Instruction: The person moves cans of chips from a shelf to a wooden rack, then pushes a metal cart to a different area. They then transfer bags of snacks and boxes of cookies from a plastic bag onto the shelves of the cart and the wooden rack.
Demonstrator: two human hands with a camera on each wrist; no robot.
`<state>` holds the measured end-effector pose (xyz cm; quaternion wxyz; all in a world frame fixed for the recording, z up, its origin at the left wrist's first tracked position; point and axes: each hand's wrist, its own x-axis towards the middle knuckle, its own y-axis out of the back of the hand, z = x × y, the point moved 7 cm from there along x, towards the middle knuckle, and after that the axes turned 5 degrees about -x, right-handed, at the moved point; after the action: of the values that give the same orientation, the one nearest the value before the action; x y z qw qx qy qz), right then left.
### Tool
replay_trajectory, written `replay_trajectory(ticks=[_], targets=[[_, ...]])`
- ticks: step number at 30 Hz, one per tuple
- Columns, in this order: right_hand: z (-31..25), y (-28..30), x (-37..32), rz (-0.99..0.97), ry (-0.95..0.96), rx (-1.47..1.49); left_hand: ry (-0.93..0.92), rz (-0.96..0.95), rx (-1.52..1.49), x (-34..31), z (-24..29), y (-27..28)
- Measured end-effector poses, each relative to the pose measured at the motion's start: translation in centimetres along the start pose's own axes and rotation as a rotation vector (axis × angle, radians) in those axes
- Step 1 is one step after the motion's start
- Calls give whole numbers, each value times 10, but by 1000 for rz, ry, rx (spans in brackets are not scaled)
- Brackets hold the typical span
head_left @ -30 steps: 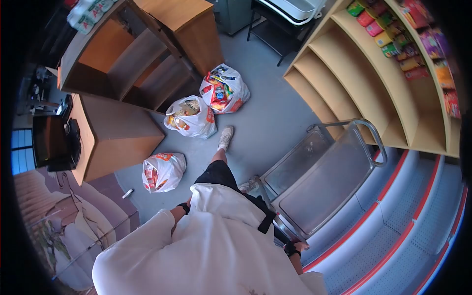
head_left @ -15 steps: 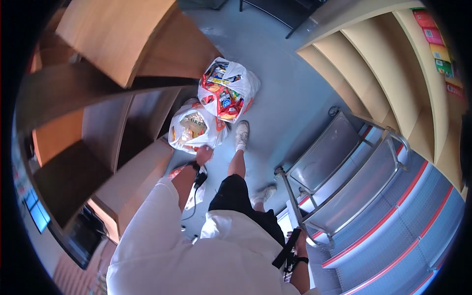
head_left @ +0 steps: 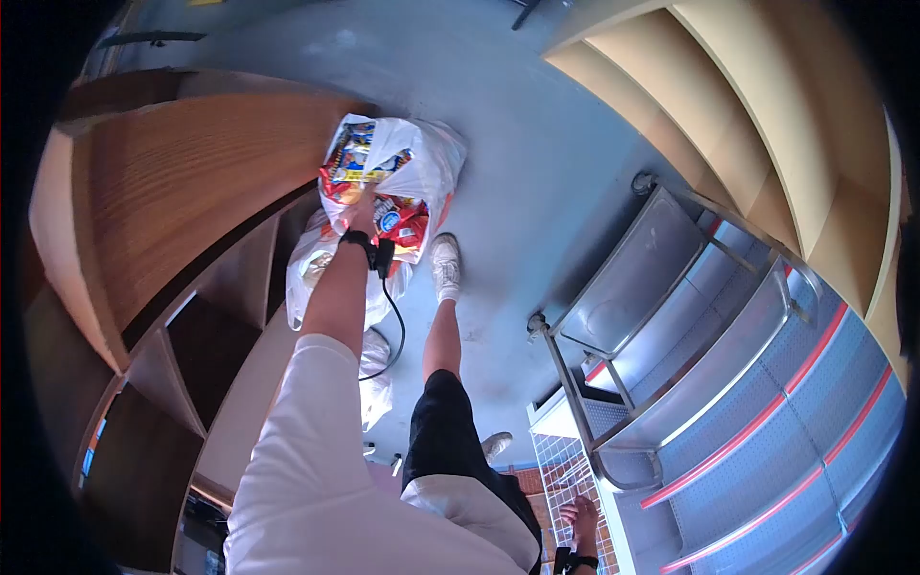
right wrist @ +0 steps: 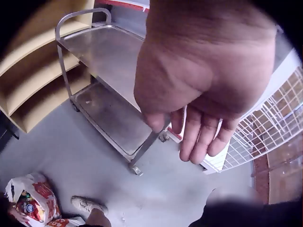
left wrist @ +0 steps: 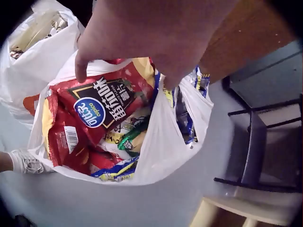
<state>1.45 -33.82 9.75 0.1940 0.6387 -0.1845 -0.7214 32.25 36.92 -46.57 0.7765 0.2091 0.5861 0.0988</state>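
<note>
My left hand (head_left: 360, 215) reaches down over a full white plastic bag (head_left: 436, 158) on the floor. In the left wrist view, its thumb is spread apart from the fingers, and the fingertips are right at the bag's handle (left wrist: 163, 118). Red snack packets (left wrist: 106, 101) with a blue oval label lie at the bag's mouth, beside blue and yellow packets (left wrist: 116, 172). A second white bag (left wrist: 42, 71) leans close beside it. My right hand (right wrist: 199, 94) hangs with nothing in it, fingers loosely extended, near the metal trolley (right wrist: 106, 52).
A third white bag (head_left: 379, 388) stands closer to my feet. Brown wooden shelving (head_left: 201, 192) rises along the left. Pale wooden shelves (head_left: 709, 86), grey racks with red edges (head_left: 757, 431) and a white wire basket (right wrist: 265, 123) stand to the right.
My left hand has come from my side, past the nearer bag, to the farther one. My right hand has come away from the trolley's handle. The view has moved forward toward the bags.
</note>
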Motion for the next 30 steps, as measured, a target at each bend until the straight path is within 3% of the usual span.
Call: replay_trajectory(ticks=[1,3,5,6,7,8,9,10,11,13,14,15,17,18,20,21,23,25,27,29,30], targets=[[7,4,-3,-3,12,16,-264,37,148,-4,6,-2],[20,14,-6,-5,16,32,-184,112,717,-31,30,7],[38,27,3,63,-84,9,319,241,-708,-39,-6,12],[39,36,4,116,-71,-2,238,394,-484,-44,-2,22],[104,81,64,-29,488,-234,157,545,-255,-52,5,30],[101,97,84,-42,486,-227,197,530,-310,-54,9,31],[114,133,103,298,172,47,238,518,-363,-59,16,35],[138,152,98,629,-166,311,201,627,-335,-65,26,38],[90,134,73,696,-84,244,161,733,-303,-73,36,39],[56,119,79,824,21,550,118,741,-221,-88,61,44],[24,101,70,886,59,527,66,789,-217,-100,76,43],[45,116,101,772,148,523,9,835,-218,-112,93,43],[35,111,129,1112,94,799,45,844,-286,-117,104,46],[31,103,132,1105,87,797,-29,862,-341,-92,89,51],[14,91,115,1336,37,465,44,929,-517,-122,105,46],[19,90,116,1249,115,525,46,941,-497,-125,108,46],[8,81,103,1128,-77,309,98,937,-374,-114,90,41],[18,82,112,1216,0,339,-64,814,-150,-56,67,43],[10,87,108,1273,-130,168,71,732,-135,-89,75,45],[13,89,116,1250,-63,202,100,685,-174,-86,55,46],[38,106,138,1281,-61,53,-151,461,606,-73,73,38]])
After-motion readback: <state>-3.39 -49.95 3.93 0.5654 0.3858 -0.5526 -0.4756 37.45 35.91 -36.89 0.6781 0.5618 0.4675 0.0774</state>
